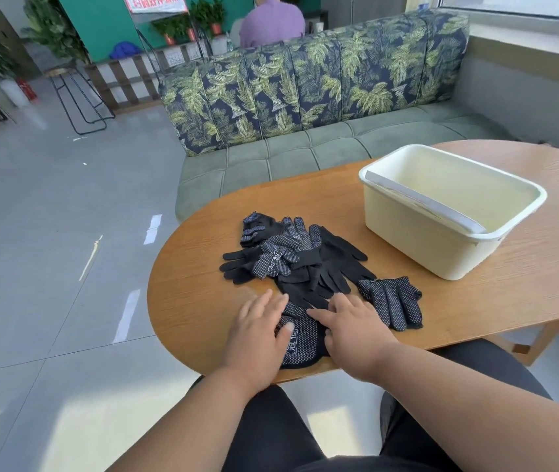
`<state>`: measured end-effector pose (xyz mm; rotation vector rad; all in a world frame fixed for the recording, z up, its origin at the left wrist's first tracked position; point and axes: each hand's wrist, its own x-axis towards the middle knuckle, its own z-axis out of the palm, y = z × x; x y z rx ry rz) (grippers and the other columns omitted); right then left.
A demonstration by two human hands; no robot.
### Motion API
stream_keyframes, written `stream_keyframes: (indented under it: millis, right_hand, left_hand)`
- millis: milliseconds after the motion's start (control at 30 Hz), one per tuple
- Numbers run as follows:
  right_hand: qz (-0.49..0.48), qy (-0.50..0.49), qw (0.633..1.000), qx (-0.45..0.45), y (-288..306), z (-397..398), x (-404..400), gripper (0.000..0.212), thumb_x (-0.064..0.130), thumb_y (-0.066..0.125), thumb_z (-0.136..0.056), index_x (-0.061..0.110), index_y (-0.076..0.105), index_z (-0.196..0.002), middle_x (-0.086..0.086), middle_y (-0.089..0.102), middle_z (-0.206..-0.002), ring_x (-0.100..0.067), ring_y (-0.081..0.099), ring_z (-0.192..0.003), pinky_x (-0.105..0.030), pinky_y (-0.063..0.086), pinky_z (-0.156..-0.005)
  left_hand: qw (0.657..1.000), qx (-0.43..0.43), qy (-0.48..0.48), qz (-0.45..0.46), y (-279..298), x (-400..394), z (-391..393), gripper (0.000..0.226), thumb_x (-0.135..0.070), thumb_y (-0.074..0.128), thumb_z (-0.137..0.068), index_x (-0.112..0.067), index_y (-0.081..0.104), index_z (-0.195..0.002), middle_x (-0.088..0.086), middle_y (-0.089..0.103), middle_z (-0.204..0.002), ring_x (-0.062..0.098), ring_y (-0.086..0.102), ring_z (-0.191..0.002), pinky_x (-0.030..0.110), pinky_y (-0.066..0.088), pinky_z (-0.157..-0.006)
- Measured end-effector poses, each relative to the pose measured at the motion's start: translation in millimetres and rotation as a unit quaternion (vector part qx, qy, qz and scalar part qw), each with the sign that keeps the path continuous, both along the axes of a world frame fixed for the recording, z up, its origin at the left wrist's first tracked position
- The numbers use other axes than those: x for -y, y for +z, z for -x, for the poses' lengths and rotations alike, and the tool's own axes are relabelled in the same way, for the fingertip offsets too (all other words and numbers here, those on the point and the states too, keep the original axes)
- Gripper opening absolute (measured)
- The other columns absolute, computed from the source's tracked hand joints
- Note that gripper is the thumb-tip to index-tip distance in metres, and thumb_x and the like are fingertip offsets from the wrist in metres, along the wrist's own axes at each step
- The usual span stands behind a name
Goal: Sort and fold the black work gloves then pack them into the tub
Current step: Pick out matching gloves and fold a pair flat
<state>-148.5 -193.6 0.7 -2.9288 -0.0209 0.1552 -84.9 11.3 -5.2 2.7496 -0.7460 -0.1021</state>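
We're pressing the near glove [300,340] flat on the table [196,267], left hand [259,330] and right hand [353,327] both spread, holding nothing. Smoothing before folding; pile [291,257] beyond, tub [448,209] far right, empty.

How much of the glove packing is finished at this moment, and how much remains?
Nothing is packed yet: the cream tub shows no gloves inside. One dotted glove lies apart to the right of the pile, possibly sorted. In hand: the left hand and right hand press flat on a dotted glove at the table edge. Left: the tangled pile of gloves awaits sorting, folding and packing.
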Motion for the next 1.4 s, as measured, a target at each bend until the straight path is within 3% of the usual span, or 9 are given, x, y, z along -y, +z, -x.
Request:
stream_keyframes:
  millis: [100,233,467,667,767,867,967,1233,1400]
  right_hand:
    - [0.019,0.003,1.000,0.003,-0.7,1.6,1.2,0.055,0.036,0.034,-0.105,0.040,0.028,-0.159,-0.004,0.041,-0.134,-0.028,0.038,-0.127,-0.046,0.033,-0.113]
    - [0.043,0.007,0.999,0.001,-2.8,4.0,2.8,0.056,0.036,0.033,-0.106,0.043,0.021,-0.160,-0.007,0.038,-0.141,-0.032,0.036,-0.129,-0.049,0.033,-0.111]
    - [0.045,0.009,0.998,0.031,-2.4,7.8,2.9,0.055,0.041,0.035,-0.107,0.044,0.021,-0.159,-0.005,0.041,-0.139,-0.030,0.040,-0.127,-0.046,0.033,-0.109]
    - [0.075,0.007,0.997,0.008,-2.3,11.0,2.4,0.054,0.040,0.029,-0.107,0.036,0.019,-0.160,-0.011,0.035,-0.149,-0.034,0.035,-0.134,-0.050,0.030,-0.112]
    - [0.070,0.014,0.997,0.027,-1.4,10.1,0.2,0.056,0.038,0.033,-0.104,0.035,0.025,-0.160,-0.010,0.041,-0.143,-0.034,0.040,-0.128,-0.049,0.033,-0.110]
    - [0.037,0.007,0.996,0.077,0.0,9.6,-1.4,0.049,0.037,0.043,-0.100,0.035,0.047,-0.148,-0.004,0.052,-0.125,-0.029,0.049,-0.112,-0.045,0.042,-0.101]
    - [0.024,0.017,0.997,0.072,0.6,10.4,-2.3,0.038,0.035,0.041,-0.102,0.034,0.056,-0.136,-0.003,0.050,-0.120,-0.028,0.047,-0.112,-0.043,0.040,-0.102]
    - [0.006,0.013,0.999,0.047,3.0,10.1,-0.8,0.038,0.034,0.038,-0.104,0.039,0.053,-0.139,-0.003,0.047,-0.122,-0.028,0.043,-0.118,-0.043,0.036,-0.106]
    - [0.001,0.006,0.999,0.037,2.4,9.1,0.2,0.039,0.034,0.039,-0.103,0.041,0.053,-0.138,-0.002,0.048,-0.122,-0.027,0.043,-0.118,-0.043,0.035,-0.107]
  left_hand:
    - [0.995,-0.033,-0.001,-0.096,-14.7,-6.3,6.9,0.064,-0.062,0.017,-0.106,-0.041,0.005,-0.165,-0.004,-0.005,-0.176,0.025,-0.009,-0.161,0.044,-0.002,-0.129]
    - [0.992,-0.034,-0.011,-0.122,-16.8,-8.7,7.0,0.080,-0.071,-0.004,-0.091,-0.041,-0.004,-0.165,-0.004,-0.014,-0.175,0.025,-0.018,-0.160,0.043,-0.010,-0.126]
    - [0.990,-0.029,0.014,-0.136,-12.8,-11.5,12.4,0.084,-0.079,-0.004,-0.089,-0.040,-0.016,-0.163,-0.001,-0.023,-0.173,0.027,-0.027,-0.157,0.049,-0.016,-0.126]
    - [0.987,-0.047,0.013,-0.153,-9.4,-14.7,17.8,0.083,-0.081,0.013,-0.096,-0.042,-0.014,-0.163,-0.003,-0.025,-0.172,0.027,-0.027,-0.157,0.050,-0.013,-0.127]
    - [0.989,-0.058,0.016,-0.134,-4.7,-13.8,16.4,0.081,-0.079,0.016,-0.097,-0.042,-0.004,-0.165,-0.003,-0.015,-0.174,0.026,-0.019,-0.160,0.049,-0.010,-0.128]
    - [0.997,-0.020,0.049,-0.051,1.1,-8.4,5.5,0.067,-0.067,0.027,-0.104,-0.036,0.030,-0.162,0.001,0.026,-0.171,0.025,0.014,-0.158,0.043,0.009,-0.131]
    - [0.996,0.035,0.086,-0.002,7.4,3.3,-13.5,0.052,-0.054,0.035,-0.107,-0.027,0.057,-0.145,-0.001,0.056,-0.146,0.022,0.044,-0.138,0.038,0.030,-0.120]
    - [0.996,-0.003,0.062,-0.064,20.4,17.4,-38.4,0.029,-0.041,0.055,-0.104,-0.039,0.069,-0.129,-0.005,0.058,-0.124,0.021,0.047,-0.119,0.039,0.044,-0.106]
    - [0.997,0.008,0.050,-0.055,27.0,19.4,-39.0,0.014,-0.037,0.063,-0.100,-0.029,0.074,-0.097,-0.006,0.058,-0.111,0.018,0.050,-0.110,0.034,0.047,-0.095]
